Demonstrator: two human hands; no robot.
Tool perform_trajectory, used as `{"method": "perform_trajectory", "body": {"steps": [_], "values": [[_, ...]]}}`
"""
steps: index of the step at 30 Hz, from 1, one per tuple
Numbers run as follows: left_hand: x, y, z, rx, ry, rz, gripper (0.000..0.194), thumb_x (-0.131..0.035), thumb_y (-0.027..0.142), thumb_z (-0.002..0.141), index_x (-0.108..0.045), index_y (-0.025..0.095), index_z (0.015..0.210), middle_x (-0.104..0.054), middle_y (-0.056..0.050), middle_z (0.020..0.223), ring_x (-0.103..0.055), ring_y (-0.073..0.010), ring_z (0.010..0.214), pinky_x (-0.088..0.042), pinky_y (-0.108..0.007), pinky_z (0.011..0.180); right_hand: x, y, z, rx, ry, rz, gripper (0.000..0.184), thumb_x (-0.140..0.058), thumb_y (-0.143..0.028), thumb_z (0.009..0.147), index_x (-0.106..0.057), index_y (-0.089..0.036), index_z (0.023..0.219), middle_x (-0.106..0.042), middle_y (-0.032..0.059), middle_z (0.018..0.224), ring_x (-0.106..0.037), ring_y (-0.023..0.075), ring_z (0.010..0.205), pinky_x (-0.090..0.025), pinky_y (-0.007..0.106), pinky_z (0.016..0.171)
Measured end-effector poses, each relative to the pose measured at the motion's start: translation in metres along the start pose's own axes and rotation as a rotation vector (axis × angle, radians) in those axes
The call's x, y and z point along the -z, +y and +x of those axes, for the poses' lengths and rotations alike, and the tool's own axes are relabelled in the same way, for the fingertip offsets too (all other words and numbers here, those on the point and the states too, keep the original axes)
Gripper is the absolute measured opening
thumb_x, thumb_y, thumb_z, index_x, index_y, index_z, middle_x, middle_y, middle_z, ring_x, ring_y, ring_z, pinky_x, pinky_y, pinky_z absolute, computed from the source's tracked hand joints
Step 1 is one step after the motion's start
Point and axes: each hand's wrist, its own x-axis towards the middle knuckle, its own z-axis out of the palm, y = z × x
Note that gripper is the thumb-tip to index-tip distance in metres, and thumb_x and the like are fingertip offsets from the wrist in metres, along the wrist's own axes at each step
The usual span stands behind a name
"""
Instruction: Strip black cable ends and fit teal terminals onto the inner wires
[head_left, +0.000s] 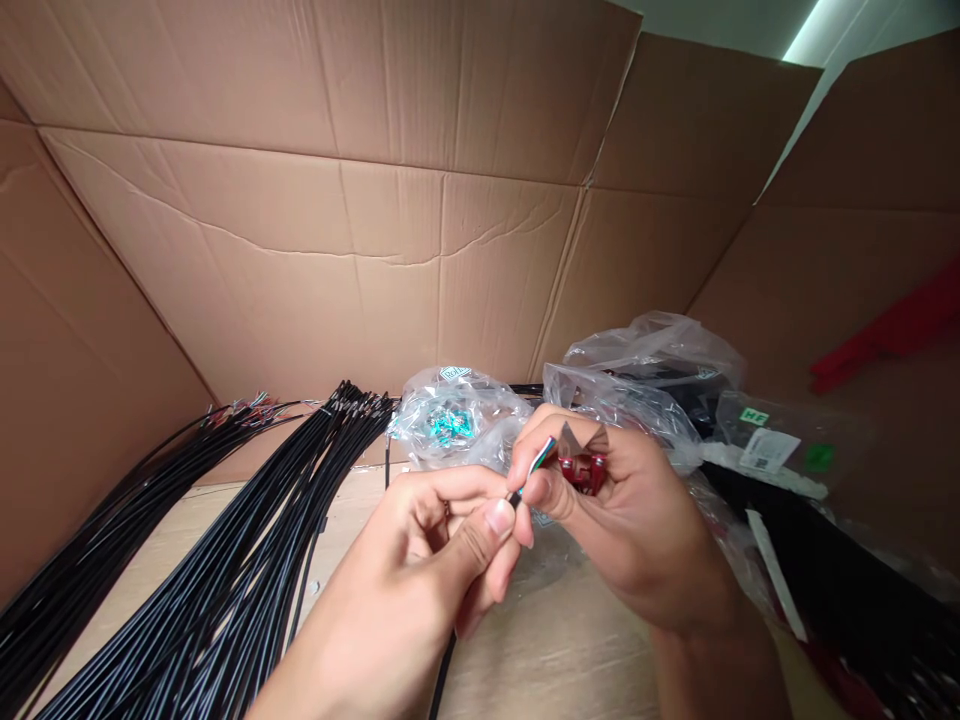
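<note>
Between the thumb and fingers of my left hand [442, 550] is the end of a black cable [515, 498]. Its sheath is off at the tip, where thin coloured wires [541, 455], white, green and blue among them, stick out up and to the right. My right hand [637, 520] has its thumb and index finger closed around the base of these wires, touching the left fingertips. Tucked in the same hand is a pair of red cutters [583, 474], its metal jaws pointing up and apart. The cable's lower part hangs behind my left wrist.
Bundles of black cables [225, 560] lie on the left of the wooden table [555, 640]. A clear bag with teal parts [450, 425] stands behind my hands. More plastic bags [652, 350] and black cables [832, 570] are on the right. Cardboard walls [337, 210] enclose the back and sides.
</note>
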Motion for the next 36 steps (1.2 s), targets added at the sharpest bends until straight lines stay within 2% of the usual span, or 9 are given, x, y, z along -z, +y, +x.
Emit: {"method": "perform_trajectory", "body": {"steps": [4,7,9,15,22,27,32,36], "values": [[0.002,-0.001,-0.002,0.029,0.01,-0.027,0.04,-0.056,0.047,0.099,-0.057,0.02,0.069,-0.045,0.0,0.06,-0.035,-0.0145,0.055,-0.022,-0.032,0.058,0.001,0.001,0.001,0.01,-0.03,0.001,0.022,-0.064,-0.03,0.098,-0.068,-0.018,0.08,-0.06,0.0003,0.079,-0.057,0.0129,0.075,-0.043,0.025,0.07],[0.003,-0.002,-0.002,0.017,-0.008,-0.056,0.037,-0.055,0.047,0.099,-0.059,0.021,0.073,-0.047,0.0,0.061,-0.035,-0.0141,0.054,-0.022,-0.032,0.057,0.006,0.002,0.001,-0.03,-0.042,0.073,0.018,-0.065,-0.032,0.098,-0.07,-0.02,0.086,-0.062,-0.0001,0.082,-0.059,0.0126,0.076,-0.044,0.025,0.071],[0.003,0.0,-0.001,-0.004,-0.006,-0.047,0.038,-0.054,0.047,0.099,-0.058,0.021,0.073,-0.047,0.0,0.06,-0.034,-0.0139,0.052,-0.022,-0.032,0.056,0.007,0.002,0.0,-0.058,-0.022,0.069,0.015,-0.066,-0.032,0.097,-0.069,-0.02,0.09,-0.062,-0.0004,0.081,-0.059,0.0127,0.075,-0.045,0.025,0.07],[0.003,0.005,0.002,-0.038,-0.004,0.011,0.047,-0.051,0.052,0.099,-0.054,0.02,0.065,-0.045,-0.001,0.057,-0.035,-0.014,0.05,-0.024,-0.032,0.054,0.005,0.002,0.0,-0.106,0.012,0.028,0.02,-0.069,-0.033,0.095,-0.065,-0.019,0.082,-0.058,-0.0005,0.076,-0.056,0.0134,0.071,-0.043,0.027,0.066],[0.004,0.003,0.001,-0.049,0.029,0.057,0.048,-0.052,0.055,0.098,-0.053,0.02,0.065,-0.044,-0.001,0.061,-0.036,-0.0139,0.054,-0.028,-0.029,0.053,0.003,-0.002,-0.002,-0.156,0.012,0.005,0.023,-0.067,-0.037,0.095,-0.063,-0.019,0.081,-0.061,0.0008,0.073,-0.059,0.0158,0.069,-0.044,0.029,0.065],[0.002,0.002,0.001,-0.024,0.073,0.086,0.045,-0.051,0.056,0.098,-0.056,0.021,0.07,-0.043,0.0,0.062,-0.034,-0.0141,0.054,-0.024,-0.03,0.052,-0.001,-0.003,-0.001,-0.131,0.048,-0.079,0.026,-0.065,-0.034,0.095,-0.062,-0.019,0.074,-0.061,0.0011,0.076,-0.06,0.0156,0.074,-0.047,0.028,0.068],[0.002,0.004,0.001,-0.052,0.086,0.086,0.037,-0.058,0.041,0.096,-0.053,0.021,0.065,-0.042,0.0,0.06,-0.035,-0.0142,0.053,-0.024,-0.031,0.052,-0.008,-0.005,-0.002,-0.083,0.096,-0.144,0.023,-0.061,-0.023,0.096,-0.061,-0.02,0.073,-0.059,-0.001,0.078,-0.059,0.0121,0.073,-0.047,0.024,0.067],[0.004,0.003,0.003,-0.051,0.068,0.064,0.041,-0.056,0.046,0.097,-0.053,0.02,0.066,-0.042,0.001,0.059,-0.034,-0.0135,0.052,-0.025,-0.03,0.051,-0.007,-0.003,-0.002,-0.083,0.075,-0.11,0.022,-0.062,-0.024,0.097,-0.062,-0.019,0.075,-0.058,-0.0007,0.077,-0.057,0.0119,0.072,-0.044,0.024,0.063]]}}
